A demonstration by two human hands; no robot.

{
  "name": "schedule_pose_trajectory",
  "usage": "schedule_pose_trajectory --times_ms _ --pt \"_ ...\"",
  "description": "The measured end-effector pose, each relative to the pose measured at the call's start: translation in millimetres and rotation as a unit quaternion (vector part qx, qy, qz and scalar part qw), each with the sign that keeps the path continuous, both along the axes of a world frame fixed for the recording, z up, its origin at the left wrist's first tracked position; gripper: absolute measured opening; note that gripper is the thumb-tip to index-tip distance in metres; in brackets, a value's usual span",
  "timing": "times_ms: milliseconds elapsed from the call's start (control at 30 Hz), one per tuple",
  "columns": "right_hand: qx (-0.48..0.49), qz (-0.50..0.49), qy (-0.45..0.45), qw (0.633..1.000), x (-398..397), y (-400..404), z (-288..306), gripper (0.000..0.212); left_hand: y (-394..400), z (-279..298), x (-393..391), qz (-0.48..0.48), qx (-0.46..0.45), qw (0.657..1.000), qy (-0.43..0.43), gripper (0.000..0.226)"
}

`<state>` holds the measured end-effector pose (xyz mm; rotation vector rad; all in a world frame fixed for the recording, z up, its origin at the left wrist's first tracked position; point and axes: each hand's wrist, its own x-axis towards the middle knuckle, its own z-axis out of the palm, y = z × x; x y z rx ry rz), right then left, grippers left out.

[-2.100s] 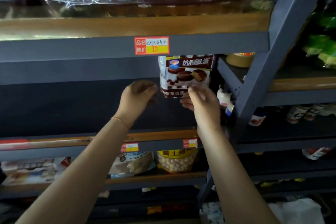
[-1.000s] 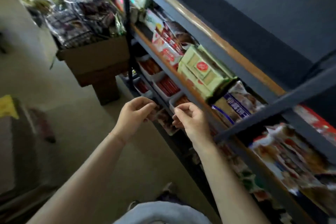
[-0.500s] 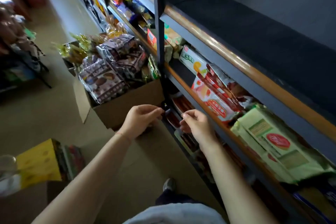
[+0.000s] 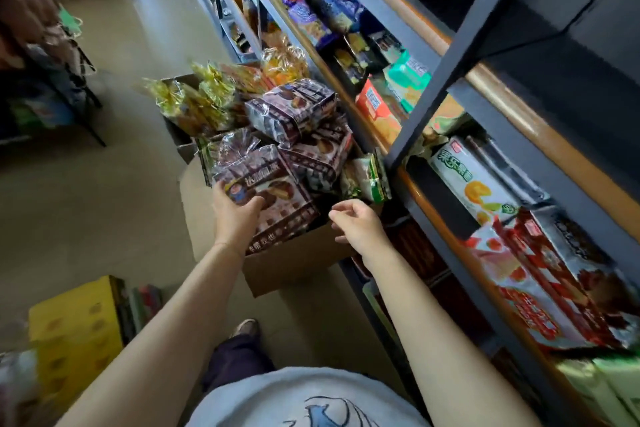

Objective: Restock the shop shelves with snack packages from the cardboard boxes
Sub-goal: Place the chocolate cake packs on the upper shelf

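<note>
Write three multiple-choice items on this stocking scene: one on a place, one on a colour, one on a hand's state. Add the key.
1. Where does the open brown cardboard box stand?
A. on the floor beside the dark metal shelves
B. on the top shelf
C. on a chair

2. What colour is the crate at lower left?
A. blue
B. yellow
C. white

3. What is the left hand doing?
A. hanging idle
B. pushing the box shut
C. closing on the dark chocolate pie packet

Key: 1 A, the box sits on the floor against the shelving. 2 B, its sides are plainly yellow. 3 C, thumb and fingers lie round the packet's near end; the right hand holds nothing.
</note>
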<state>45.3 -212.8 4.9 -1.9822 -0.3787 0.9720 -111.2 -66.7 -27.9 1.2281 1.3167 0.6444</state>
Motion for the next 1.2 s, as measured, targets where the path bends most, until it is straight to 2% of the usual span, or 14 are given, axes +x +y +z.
schedule_pose_trajectory --times_ms 100,233,333,467,533,633,700,767,833,867,967,1033,1100,1200 --pt "-0.058 -0.011 -0.004 0.998 -9.6 56.5 -18.9 0.032 47.3 -28.9 -16.0 0.004 -0.081 0.997 0.019 0.074" --pt "-0.161 0.025 0.019 0.986 -14.0 102.2 -46.5 0.075 89.3 -66.7 -28.6 -0.045 -0.157 0.985 0.050 0.094" --pt "-0.195 0.045 0.023 0.979 -16.8 117.7 -60.8 0.092 97.5 -74.6 -27.1 -0.090 -0.170 0.981 0.025 0.082" --pt "-0.214 0.001 0.010 0.977 -28.4 120.2 -63.8 0.104 99.4 -64.3 -24.5 -0.099 -0.200 0.974 -0.022 0.055" --pt "-0.202 -0.023 0.011 0.979 -36.6 114.0 -61.2 0.100 106.8 -57.2 -25.0 -0.119 -0.207 0.970 -0.052 0.052" --pt "-0.136 -0.072 0.007 0.988 -45.4 100.0 -52.2 0.068 115.4 -42.7 -20.5 -0.166 -0.198 0.963 -0.083 0.046" --pt "-0.059 -0.132 0.044 0.988 -48.2 88.5 -43.9 0.054 114.8 -30.2 -11.2 -0.190 -0.203 0.954 -0.109 0.056" --pt "-0.006 -0.172 0.056 0.984 -51.9 76.6 -32.3 0.058 110.0 -14.9 0.9 -0.224 -0.195 0.946 -0.127 0.058" --pt "0.022 -0.200 0.046 0.978 -54.2 58.2 -22.0 0.072 98.6 -0.3 16.8 -0.265 -0.201 0.931 -0.150 0.053" --pt "0.041 -0.219 0.042 0.974 -53.6 45.5 -15.8 0.071 89.3 10.1 26.0 -0.294 -0.204 0.920 -0.160 0.050" --pt "0.083 -0.296 0.027 0.951 -53.4 -1.8 10.8 0.040 50.6 32.9 50.8 -0.377 -0.191 0.889 -0.174 0.047" --pt "0.112 -0.357 0.008 0.927 -54.4 -41.4 32.6 0.032 12.0 52.9 64.2 -0.431 -0.172 0.866 -0.184 0.048" --pt "0.132 -0.407 -0.036 0.903 -56.6 -88.0 53.9 0.035 -35.2 78.0 75.2 -0.465 -0.145 0.850 -0.202 0.048" --pt "0.148 -0.454 -0.082 0.875 -66.0 -166.8 88.9 0.068 -118.5 122.0 85.6 -0.517 -0.095 0.818 -0.235 0.061"
